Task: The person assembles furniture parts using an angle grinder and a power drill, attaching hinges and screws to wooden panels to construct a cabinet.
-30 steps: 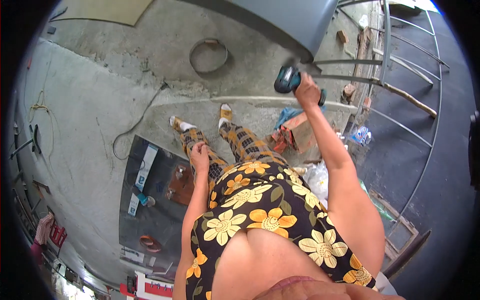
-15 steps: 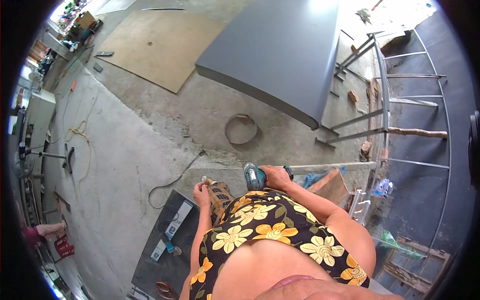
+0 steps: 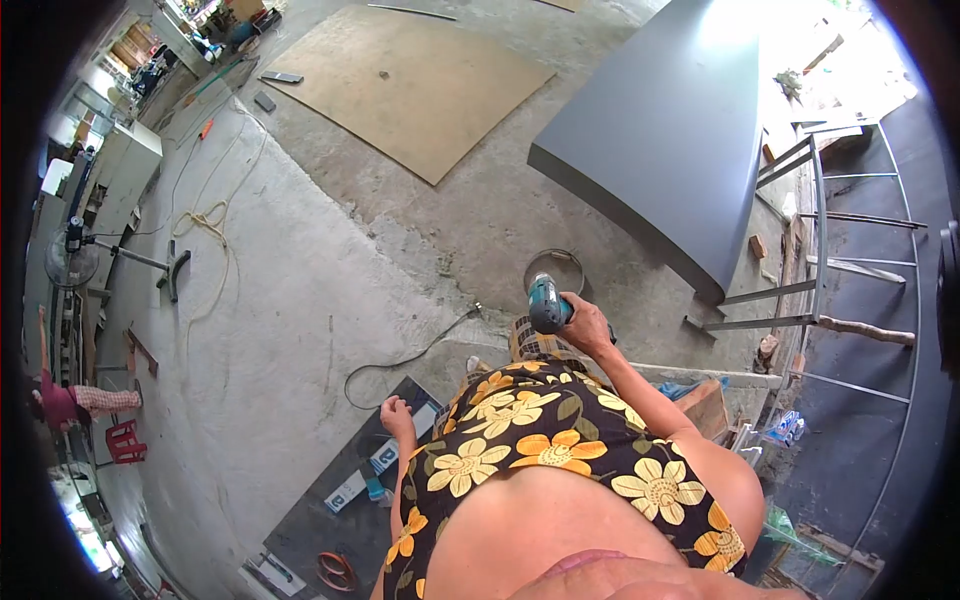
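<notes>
My right hand (image 3: 588, 326) is wrapped round the handle of a teal and black cordless drill (image 3: 547, 306), held out in front of my body with its front end pointing away from me. Behind the drill, a metal hoop (image 3: 572, 262) lies on the concrete floor. My left hand (image 3: 397, 413) hovers over the edge of a dark board (image 3: 318, 500), its fingers curled together; whether anything small is in them I cannot make out. Below that hand, white boxes with blue labels (image 3: 347, 491) lie on the board beside a small blue-green item (image 3: 378, 490).
Ahead on the right is a large grey curved panel (image 3: 650, 150), with a brown sheet (image 3: 410, 90) flat to its left. A metal frame (image 3: 820, 240) stands at the right. A dark strap (image 3: 410, 362) and a pale rope (image 3: 212, 222) lie on the floor. Another person (image 3: 75, 402) is far left.
My right hand has carried the drill forward and to the right. My left hand has drawn back from my knee toward the board. The view has turned left.
</notes>
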Demonstrator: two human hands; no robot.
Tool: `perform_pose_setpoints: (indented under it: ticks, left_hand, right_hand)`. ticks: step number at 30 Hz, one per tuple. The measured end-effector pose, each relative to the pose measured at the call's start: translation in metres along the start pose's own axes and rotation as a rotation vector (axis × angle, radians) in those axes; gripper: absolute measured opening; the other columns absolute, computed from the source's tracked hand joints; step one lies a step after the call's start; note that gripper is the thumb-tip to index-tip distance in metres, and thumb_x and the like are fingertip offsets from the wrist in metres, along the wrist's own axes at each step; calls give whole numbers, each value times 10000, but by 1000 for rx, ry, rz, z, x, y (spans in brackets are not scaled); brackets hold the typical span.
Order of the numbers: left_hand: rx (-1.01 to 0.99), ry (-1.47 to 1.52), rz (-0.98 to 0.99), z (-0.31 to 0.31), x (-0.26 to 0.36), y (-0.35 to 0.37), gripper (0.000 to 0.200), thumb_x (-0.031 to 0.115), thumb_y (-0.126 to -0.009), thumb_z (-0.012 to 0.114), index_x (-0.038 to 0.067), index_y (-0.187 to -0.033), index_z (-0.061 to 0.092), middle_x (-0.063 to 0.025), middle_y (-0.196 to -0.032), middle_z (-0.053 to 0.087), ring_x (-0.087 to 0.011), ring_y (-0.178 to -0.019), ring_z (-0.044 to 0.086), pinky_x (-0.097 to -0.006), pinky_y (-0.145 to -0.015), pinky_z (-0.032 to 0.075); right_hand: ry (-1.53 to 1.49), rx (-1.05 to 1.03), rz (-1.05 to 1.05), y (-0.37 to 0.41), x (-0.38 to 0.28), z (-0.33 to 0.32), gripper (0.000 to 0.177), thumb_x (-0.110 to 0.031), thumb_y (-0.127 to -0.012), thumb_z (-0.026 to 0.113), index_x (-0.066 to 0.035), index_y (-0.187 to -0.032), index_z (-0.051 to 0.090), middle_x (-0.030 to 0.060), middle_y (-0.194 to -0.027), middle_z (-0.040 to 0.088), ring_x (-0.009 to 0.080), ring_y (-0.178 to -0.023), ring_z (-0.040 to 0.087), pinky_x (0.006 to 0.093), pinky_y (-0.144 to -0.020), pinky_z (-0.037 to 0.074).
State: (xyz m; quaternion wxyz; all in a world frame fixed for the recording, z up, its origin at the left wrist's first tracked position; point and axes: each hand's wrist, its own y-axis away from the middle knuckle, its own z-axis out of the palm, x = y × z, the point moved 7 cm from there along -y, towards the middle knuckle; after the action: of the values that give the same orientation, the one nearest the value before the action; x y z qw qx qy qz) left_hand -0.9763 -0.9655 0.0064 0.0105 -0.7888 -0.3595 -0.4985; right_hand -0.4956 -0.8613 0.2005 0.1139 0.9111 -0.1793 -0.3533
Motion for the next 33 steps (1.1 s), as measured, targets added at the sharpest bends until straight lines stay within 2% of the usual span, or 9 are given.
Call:
perform_pose_setpoints:
  ticks: [2,9,16,20,21,22,27,30,33]
  left_hand:
    - [6,33,-26,2,6,-18,198,57,-797,542,-44,-951,615,-105,-767,649,-162,-595,631,-269,-556,504]
    - [-40,202,23,54,46,-91,201,50,-792,577,-32,-974,597,-96,-772,642,-161,-599,626,-273,-567,495]
    - [-81,76,206,148,132,-231,230,86,-801,605,-28,-1000,585,-92,-811,643,-147,-618,614,-264,-544,477]
    - [-83,-134,161,206,159,-331,147,104,-767,633,-35,-814,620,-99,-673,642,-170,-600,640,-308,-559,512]
    - [-93,-192,132,213,150,-357,164,125,-757,646,-36,-769,621,-96,-646,638,-175,-600,642,-320,-562,516]
    - [-282,-36,-58,228,99,-401,179,142,-741,653,-34,-762,627,-94,-637,641,-187,-603,647,-330,-567,517]
    - [-331,-662,-214,218,80,-446,198,169,-755,633,-27,-774,632,-128,-679,644,-245,-650,643,-365,-598,513]
    - [-355,-838,-274,226,98,-482,211,186,-763,621,-23,-781,635,-149,-703,646,-280,-679,640,-385,-617,510]
    - [-379,-930,-249,252,126,-542,225,202,-771,609,-20,-788,638,-169,-728,648,-315,-707,638,-406,-636,508]
  right_hand:
    - [-33,13,3,-15,-17,1,571,-351,-674,760,-118,-1169,599,169,-1009,670,343,-964,633,418,-829,488]
    - [-189,81,-77,-104,-62,13,416,-175,-685,736,-38,-1065,637,148,-941,681,263,-874,658,345,-796,486]
    - [-308,65,-35,-247,-104,19,501,-168,-660,737,-56,-1133,619,166,-977,675,291,-914,653,364,-802,495]
    - [-397,103,-90,-347,-134,11,498,-155,-663,730,-45,-1135,613,152,-959,678,267,-883,655,356,-791,497]
    - [-432,109,-86,-370,-142,8,494,-151,-666,726,-41,-1134,612,148,-953,679,259,-877,655,354,-790,497]
    - [-455,129,-95,-391,-152,4,482,-143,-670,724,-36,-1127,612,148,-949,678,251,-874,655,351,-789,497]
    - [-585,101,-1,-465,-180,-15,423,-100,-689,718,-8,-1088,613,153,-936,675,225,-878,651,338,-789,498]
    - [-567,276,-55,-508,-182,-28,395,-81,-689,727,6,-1057,612,141,-910,678,216,-851,650,322,-775,499]
    - [-589,356,45,-552,-164,-30,379,-71,-681,739,11,-1029,613,98,-881,678,158,-815,625,301,-764,491]
